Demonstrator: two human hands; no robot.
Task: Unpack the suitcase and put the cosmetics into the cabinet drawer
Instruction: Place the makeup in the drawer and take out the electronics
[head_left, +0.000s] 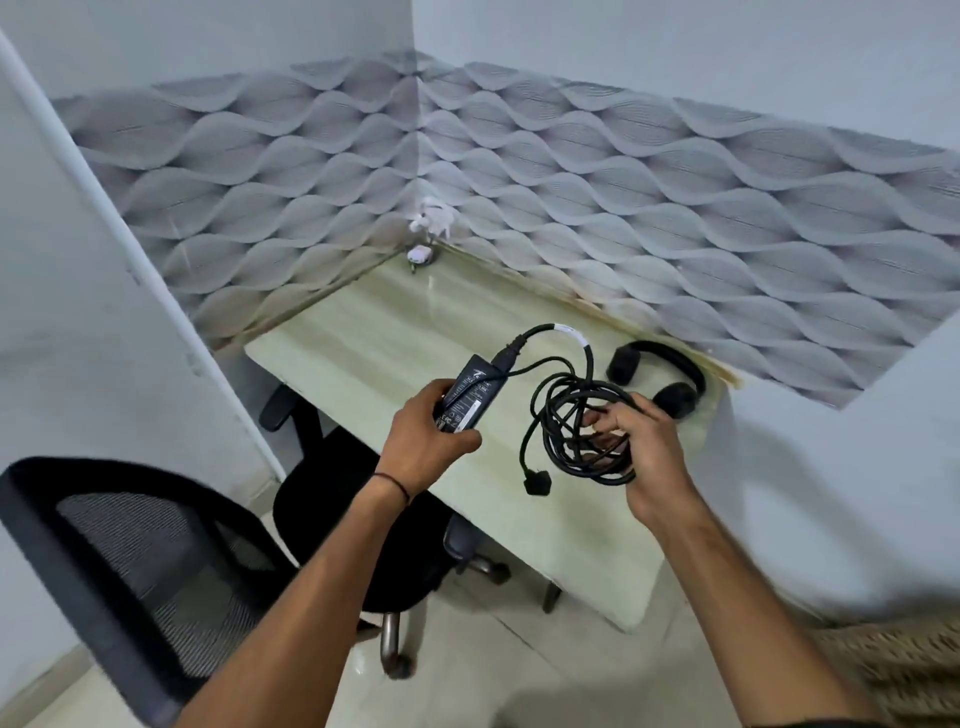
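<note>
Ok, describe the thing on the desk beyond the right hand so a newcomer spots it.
Start at the pale desk in the corner of the wavy-patterned walls. Near its right back edge, just beyond the right hand, lie black headphones. Unlike the tangled cable in that hand, they form one smooth arch with round pads.

A black rectangular plastic power adapter (470, 397) is lying label-up in the left hand's (426, 441) grip, its loosely coiled black cable (576, 426) looping through the right hand's (644, 457) fingers, plug dangling.
</note>
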